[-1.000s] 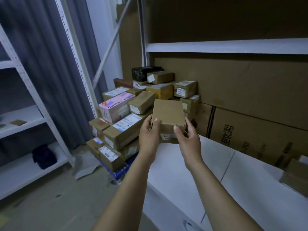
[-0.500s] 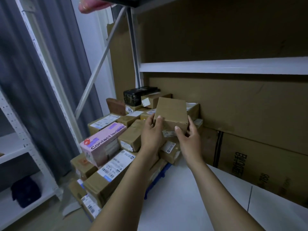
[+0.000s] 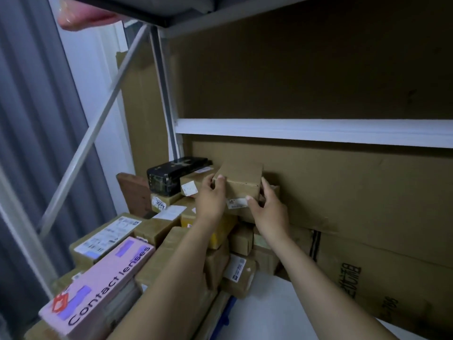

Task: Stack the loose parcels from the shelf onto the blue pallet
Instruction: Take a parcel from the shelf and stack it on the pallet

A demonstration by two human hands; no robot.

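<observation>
Currently: one brown parcel (image 3: 241, 182), grasped by left grip (image 3: 210, 201) and right grip (image 3: 269, 211), topmost on pile of parcels (image 3: 157, 229) over blue pallet (image 3: 226, 314).

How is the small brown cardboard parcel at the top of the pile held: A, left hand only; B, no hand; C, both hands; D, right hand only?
C: the left hand and the right hand each grip one side of the small brown cardboard parcel, thumbs on its near face.
</observation>
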